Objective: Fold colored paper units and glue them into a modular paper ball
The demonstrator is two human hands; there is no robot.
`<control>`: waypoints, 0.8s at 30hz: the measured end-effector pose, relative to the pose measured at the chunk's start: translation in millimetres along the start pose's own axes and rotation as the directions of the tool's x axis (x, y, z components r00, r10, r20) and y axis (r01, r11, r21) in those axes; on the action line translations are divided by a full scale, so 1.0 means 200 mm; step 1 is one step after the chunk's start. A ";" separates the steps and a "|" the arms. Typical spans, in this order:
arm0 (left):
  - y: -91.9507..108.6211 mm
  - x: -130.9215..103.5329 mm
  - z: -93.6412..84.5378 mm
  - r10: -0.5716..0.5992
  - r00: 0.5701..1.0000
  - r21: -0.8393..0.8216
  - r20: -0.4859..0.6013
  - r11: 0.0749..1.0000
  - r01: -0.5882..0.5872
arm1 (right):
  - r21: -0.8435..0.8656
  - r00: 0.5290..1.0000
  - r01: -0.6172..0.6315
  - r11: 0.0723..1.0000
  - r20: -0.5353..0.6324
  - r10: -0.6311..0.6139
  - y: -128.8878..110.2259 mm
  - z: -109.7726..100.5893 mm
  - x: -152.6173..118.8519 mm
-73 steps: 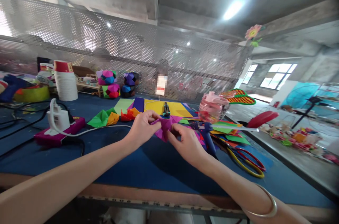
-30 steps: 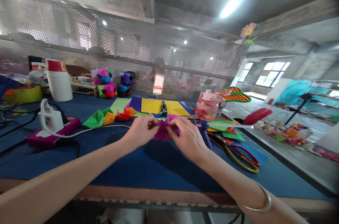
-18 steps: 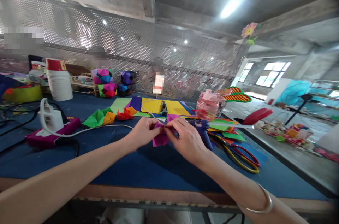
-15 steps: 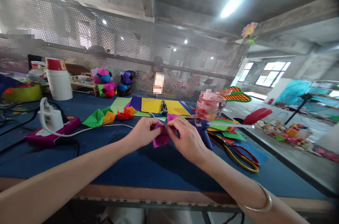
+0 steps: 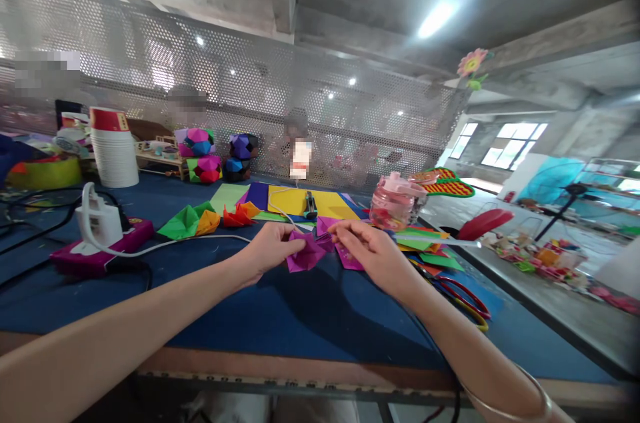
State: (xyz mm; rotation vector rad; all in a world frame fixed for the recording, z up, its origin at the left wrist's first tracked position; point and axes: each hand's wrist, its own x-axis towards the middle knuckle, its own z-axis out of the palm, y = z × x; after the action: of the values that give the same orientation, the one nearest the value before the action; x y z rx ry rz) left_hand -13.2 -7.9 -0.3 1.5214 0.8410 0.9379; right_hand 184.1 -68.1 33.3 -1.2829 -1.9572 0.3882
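Note:
A purple folded paper piece [image 5: 305, 255] is pinched between the thumb and fingers of my left hand [image 5: 267, 251], above the table's middle. My right hand [image 5: 373, 253] closes its thumb and fingertips at the right end of this paper, where a thin creased part stretches toward it. More purple paper [image 5: 351, 259] shows below and behind my right hand, partly covered by it. A green folded paper piece [image 5: 185, 223] and an orange-red one [image 5: 241, 214] lie left of the hands.
Yellow paper [image 5: 330, 201] with a cutter [image 5: 311, 205] on it lies behind. Scissors [image 5: 465, 296] and a pink bottle [image 5: 393, 199] are at right. A power strip [image 5: 100, 255], white cable and paper cups [image 5: 115, 156] stand left. Paper balls [image 5: 205, 168] sit farther back.
My right hand has shifted right, away from the left, and the purple paper between them has spread out. The blue glue gun behind my right hand is now hidden.

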 end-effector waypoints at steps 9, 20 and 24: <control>0.01 0.01 -0.01 -0.100 0.995 -0.091 -0.014 0.991 0.099 | -0.571 0.960 -0.273 0.774 -0.210 0.183 0.18 -0.30 -0.30; 0.04 0.01 -0.03 -0.139 0.988 -0.160 -0.067 0.979 0.127 | -0.472 0.959 -0.275 0.837 -0.079 0.271 0.45 -0.24 -0.06; 0.05 0.01 -0.03 -0.140 0.990 -0.271 -0.003 0.953 0.134 | -0.436 0.955 -0.292 0.851 -0.088 0.283 0.45 -0.23 -0.05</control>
State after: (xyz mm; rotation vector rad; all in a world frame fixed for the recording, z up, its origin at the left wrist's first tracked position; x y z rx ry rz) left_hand -17.0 -5.0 10.8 1.2042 0.7882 0.9277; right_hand 279.3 -42.0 6.0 -1.8793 -1.9004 0.0612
